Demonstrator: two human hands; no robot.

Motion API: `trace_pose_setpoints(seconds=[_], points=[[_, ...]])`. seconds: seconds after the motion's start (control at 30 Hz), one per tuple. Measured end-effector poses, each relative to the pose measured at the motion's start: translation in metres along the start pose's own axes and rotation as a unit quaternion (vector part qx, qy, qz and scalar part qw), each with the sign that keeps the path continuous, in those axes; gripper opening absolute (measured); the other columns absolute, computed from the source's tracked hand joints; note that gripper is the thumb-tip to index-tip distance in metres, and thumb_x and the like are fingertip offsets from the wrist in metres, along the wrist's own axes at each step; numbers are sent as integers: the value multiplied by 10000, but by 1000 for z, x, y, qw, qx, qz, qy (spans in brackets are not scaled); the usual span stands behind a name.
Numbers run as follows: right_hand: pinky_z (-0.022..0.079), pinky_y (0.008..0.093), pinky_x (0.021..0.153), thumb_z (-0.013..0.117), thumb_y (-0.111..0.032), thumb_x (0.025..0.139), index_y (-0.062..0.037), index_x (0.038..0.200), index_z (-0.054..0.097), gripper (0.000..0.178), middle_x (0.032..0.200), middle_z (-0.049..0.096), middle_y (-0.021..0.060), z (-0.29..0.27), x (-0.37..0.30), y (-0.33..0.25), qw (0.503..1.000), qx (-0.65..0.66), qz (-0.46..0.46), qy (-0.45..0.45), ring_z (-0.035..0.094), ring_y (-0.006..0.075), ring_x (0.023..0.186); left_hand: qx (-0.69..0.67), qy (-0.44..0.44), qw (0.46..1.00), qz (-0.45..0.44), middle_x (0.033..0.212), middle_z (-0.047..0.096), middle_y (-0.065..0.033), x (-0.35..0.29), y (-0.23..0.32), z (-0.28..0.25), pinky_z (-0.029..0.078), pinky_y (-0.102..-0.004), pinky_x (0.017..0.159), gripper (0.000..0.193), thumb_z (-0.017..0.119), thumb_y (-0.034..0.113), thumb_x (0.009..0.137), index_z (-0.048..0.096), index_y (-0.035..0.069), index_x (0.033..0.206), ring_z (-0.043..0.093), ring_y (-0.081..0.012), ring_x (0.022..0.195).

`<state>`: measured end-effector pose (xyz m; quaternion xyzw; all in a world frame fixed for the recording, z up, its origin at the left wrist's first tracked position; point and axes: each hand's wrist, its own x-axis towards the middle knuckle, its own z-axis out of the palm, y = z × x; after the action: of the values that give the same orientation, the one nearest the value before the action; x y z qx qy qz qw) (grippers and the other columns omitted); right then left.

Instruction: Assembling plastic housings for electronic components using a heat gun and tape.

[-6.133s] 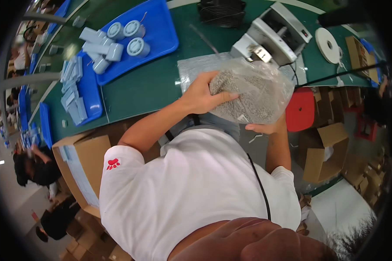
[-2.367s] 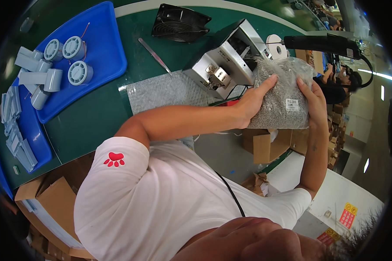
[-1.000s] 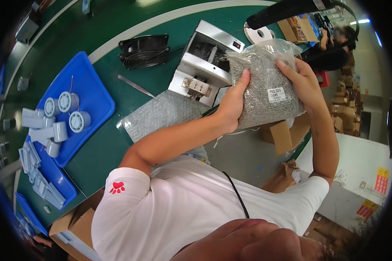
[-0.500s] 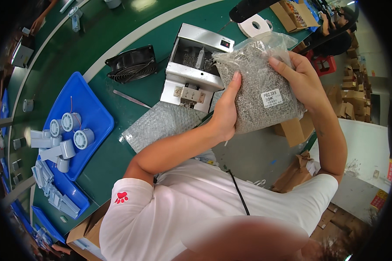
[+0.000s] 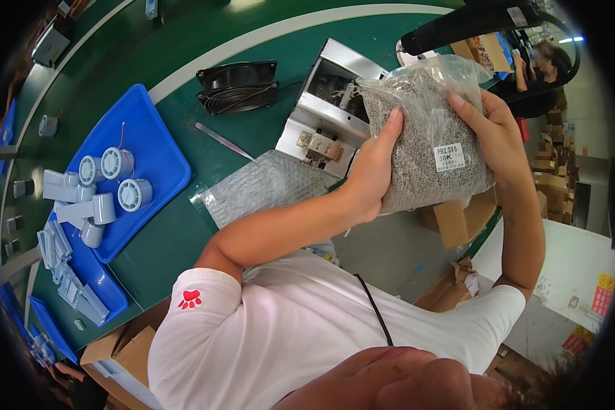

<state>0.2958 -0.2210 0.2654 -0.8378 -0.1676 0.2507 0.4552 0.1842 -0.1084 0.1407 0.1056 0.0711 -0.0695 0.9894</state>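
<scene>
A clear plastic bag [image 5: 410, 178] full of small grey metal screws, with a white label on its front, is held up between both hands. My left hand [image 5: 372, 171] is closed on its left side, thumb on top. My right hand [image 5: 495, 133] grips the upper right side, thumb pressed into the plastic. The bag's upper left corner overlaps a silver metal machine [image 5: 331, 117] whose open hopper holds small screws. Whether that corner is open, I cannot tell. The fingers behind the bag are hidden.
Left of the machine lie a black fan [image 5: 236, 85], tweezers [image 5: 224, 140] and bubble wrap [image 5: 266, 188]. A blue tray [image 5: 171, 167] carries several pale-blue plastic parts [image 5: 134, 195]. Above the bag hangs a black cylindrical tool [image 5: 451, 33]. Beneath is a cardboard box [image 5: 454, 222]; another person [image 5: 550, 65] sits far right.
The view has shifted, so the table's things appear further right. Both hands still hold the bag, its upper left corner now lying over more of the machine's hopper side.
</scene>
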Motion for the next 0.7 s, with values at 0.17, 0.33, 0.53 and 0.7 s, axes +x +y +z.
trace_pose_setpoints(seconds=[0.17,0.33,0.53,0.7], points=[[504,240,789,675,-238,973,8,1209,676,341,1029,720,36,4,12,-12,999,-41,28,11,652,82,870,-29,-14,999,-26,1357,594,-132,4,7,-4,524,-414,1009,625,438,562,1033,482,73,1420,620,-267,1208],[506,242,787,675,-246,975,10,1199,676,340,1027,722,33,6,17,-13,999,-39,32,-10,654,85,865,-73,-6,997,-3,1343,603,-127,4,5,-3,517,-424,1015,600,440,544,1036,488,80,1412,622,-272,1202],[507,238,792,667,-233,983,20,1191,675,328,1022,720,34,9,20,-17,997,-56,-6,-44,646,80,881,-81,-13,996,31,1349,596,-128,-1,5,0,508,-420,1029,587,464,515,1036,478,69,1417,616,-270,1208],[505,235,798,657,-210,989,25,1185,679,306,1017,721,34,9,22,-19,997,-61,-7,-57,643,78,890,-85,-13,996,34,1353,595,-124,-1,6,0,507,-424,1034,595,476,514,1033,464,72,1431,614,-267,1213]])
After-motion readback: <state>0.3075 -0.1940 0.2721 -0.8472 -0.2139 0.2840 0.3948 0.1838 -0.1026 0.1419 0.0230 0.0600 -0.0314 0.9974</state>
